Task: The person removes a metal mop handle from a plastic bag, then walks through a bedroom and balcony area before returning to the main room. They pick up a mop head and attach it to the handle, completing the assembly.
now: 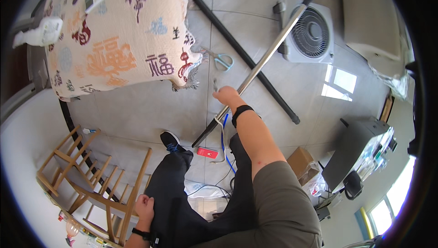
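My right hand (226,95) reaches out over the tiled floor. Its fingers pinch a small grey piece (215,85), too small to name. Just beyond the hand, a shiny metal vacuum-cleaner tube (273,47) slants across the floor, its dark end (206,131) toward my feet. A pair of scissors with light blue handles (223,62) lies by the fringe of the cloth. My left hand (145,208) rests against my left thigh, its fingers curled in and nothing seen in them. Between my feet lie a white cord (219,125), a blue cord (222,139) and a red phone-like rectangle (207,152).
A black ribbed hose (237,47) passes beneath the tube. A grey box fan (315,31) stands at the far right. A patterned cloth (114,56) covers a table at left, carrying a white spray bottle (45,31). Wooden chairs (91,179) are near left; a cardboard box (299,162) is right.
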`<state>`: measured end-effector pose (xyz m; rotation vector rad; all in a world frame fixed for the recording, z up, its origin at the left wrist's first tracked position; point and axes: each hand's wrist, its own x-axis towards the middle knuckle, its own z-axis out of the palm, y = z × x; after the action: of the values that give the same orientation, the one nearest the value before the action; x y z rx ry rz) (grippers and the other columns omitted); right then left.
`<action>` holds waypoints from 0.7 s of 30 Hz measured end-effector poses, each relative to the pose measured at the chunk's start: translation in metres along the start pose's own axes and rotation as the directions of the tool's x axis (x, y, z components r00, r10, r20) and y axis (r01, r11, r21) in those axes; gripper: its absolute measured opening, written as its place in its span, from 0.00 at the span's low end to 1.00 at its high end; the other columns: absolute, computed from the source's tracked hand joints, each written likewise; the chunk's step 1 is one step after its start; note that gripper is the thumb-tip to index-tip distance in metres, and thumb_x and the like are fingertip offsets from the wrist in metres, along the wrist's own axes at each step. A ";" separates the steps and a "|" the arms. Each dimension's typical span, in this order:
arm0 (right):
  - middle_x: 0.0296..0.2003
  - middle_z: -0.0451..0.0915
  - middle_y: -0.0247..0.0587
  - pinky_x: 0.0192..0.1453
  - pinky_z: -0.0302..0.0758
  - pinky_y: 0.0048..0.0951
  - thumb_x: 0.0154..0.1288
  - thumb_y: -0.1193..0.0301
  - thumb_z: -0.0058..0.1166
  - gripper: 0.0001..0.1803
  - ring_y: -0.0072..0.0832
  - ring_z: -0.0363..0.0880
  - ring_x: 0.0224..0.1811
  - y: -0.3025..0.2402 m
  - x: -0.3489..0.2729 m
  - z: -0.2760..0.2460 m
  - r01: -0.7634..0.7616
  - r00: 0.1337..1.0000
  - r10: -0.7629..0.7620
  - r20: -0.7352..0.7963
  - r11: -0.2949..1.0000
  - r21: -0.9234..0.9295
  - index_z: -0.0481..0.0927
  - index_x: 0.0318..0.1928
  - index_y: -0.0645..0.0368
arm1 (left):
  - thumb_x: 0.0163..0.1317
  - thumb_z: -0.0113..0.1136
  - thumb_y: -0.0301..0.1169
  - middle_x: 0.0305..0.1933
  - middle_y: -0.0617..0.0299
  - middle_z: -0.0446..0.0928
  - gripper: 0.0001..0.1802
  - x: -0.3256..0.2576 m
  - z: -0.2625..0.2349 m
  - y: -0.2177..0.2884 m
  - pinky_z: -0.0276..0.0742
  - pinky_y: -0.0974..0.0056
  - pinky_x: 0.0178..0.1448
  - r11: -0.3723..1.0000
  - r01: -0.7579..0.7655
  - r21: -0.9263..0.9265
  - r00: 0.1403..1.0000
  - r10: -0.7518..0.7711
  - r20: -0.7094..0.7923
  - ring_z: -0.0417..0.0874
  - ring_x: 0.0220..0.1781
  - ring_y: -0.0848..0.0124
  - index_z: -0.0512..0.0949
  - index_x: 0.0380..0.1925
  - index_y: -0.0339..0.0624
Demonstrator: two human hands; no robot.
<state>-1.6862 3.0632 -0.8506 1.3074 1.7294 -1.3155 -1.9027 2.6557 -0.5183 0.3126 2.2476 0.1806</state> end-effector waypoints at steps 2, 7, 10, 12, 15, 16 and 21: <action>0.30 0.82 0.46 0.40 0.73 0.38 0.51 0.56 0.48 0.20 0.43 0.79 0.35 0.007 -0.046 -0.016 -0.047 0.985 0.008 0.175 0.974 0.220 0.83 0.30 0.59 | 0.52 0.63 0.31 0.19 0.68 0.67 0.10 0.002 -0.008 0.003 0.64 0.70 0.29 0.998 0.057 -0.026 0.990 -0.053 0.130 0.67 0.23 0.78 0.71 0.23 0.39; 0.22 0.77 0.43 0.33 0.71 0.34 0.50 0.58 0.50 0.17 0.33 0.75 0.26 0.019 -0.225 -0.066 0.108 0.954 -0.243 0.177 0.826 0.554 0.79 0.27 0.62 | 0.55 0.61 0.37 0.26 0.56 0.78 0.12 -0.009 -0.038 0.081 0.74 0.62 0.38 0.917 -0.135 0.375 0.929 -0.014 0.369 0.79 0.31 0.64 0.76 0.29 0.38; 0.20 0.75 0.40 0.30 0.69 0.31 0.51 0.61 0.50 0.15 0.27 0.71 0.23 0.019 -0.355 -0.107 0.236 0.960 -0.279 -0.019 0.774 0.587 0.78 0.26 0.63 | 0.52 0.63 0.38 0.28 0.56 0.78 0.16 -0.036 -0.055 0.180 0.74 0.60 0.37 0.836 -0.406 0.371 0.867 0.223 0.446 0.80 0.32 0.62 0.76 0.36 0.40; 0.19 0.73 0.37 0.29 0.67 0.29 0.51 0.65 0.51 0.12 0.25 0.69 0.23 0.016 -0.438 -0.137 0.313 0.939 -0.327 -0.102 0.695 0.647 0.77 0.25 0.63 | 0.52 0.65 0.37 0.31 0.59 0.78 0.19 -0.069 -0.058 0.260 0.74 0.62 0.38 0.804 -0.533 0.262 0.785 0.355 0.508 0.79 0.33 0.66 0.74 0.41 0.39; 0.19 0.71 0.35 0.28 0.66 0.27 0.50 0.68 0.52 0.10 0.23 0.67 0.24 0.004 -0.557 -0.170 0.432 0.885 -0.399 -0.242 0.503 0.749 0.75 0.24 0.64 | 0.58 0.63 0.36 0.39 0.62 0.77 0.21 -0.141 -0.067 0.372 0.74 0.67 0.44 0.814 -0.548 -0.193 0.583 0.538 0.610 0.77 0.39 0.72 0.73 0.47 0.37; 0.20 0.70 0.34 0.29 0.65 0.27 0.50 0.69 0.53 0.09 0.23 0.67 0.24 -0.001 -0.592 -0.179 0.480 0.859 -0.418 -0.296 0.454 0.751 0.75 0.24 0.64 | 0.60 0.62 0.36 0.41 0.61 0.77 0.21 -0.167 -0.071 0.404 0.73 0.68 0.47 0.817 -0.500 -0.287 0.530 0.551 0.645 0.77 0.41 0.72 0.72 0.48 0.36; 0.20 0.68 0.33 0.28 0.62 0.25 0.49 0.72 0.53 0.08 0.22 0.64 0.24 -0.034 -0.712 -0.207 0.728 0.658 -0.497 -0.565 0.230 0.646 0.71 0.21 0.63 | 0.62 0.60 0.35 0.44 0.60 0.77 0.21 -0.286 -0.097 0.507 0.73 0.68 0.52 0.777 -0.228 -0.587 0.223 0.628 0.745 0.77 0.46 0.74 0.72 0.50 0.34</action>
<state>-1.4566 3.0107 -0.1465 1.2592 1.9221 -2.9079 -1.7174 3.0582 -0.1280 0.6633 0.8541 0.5636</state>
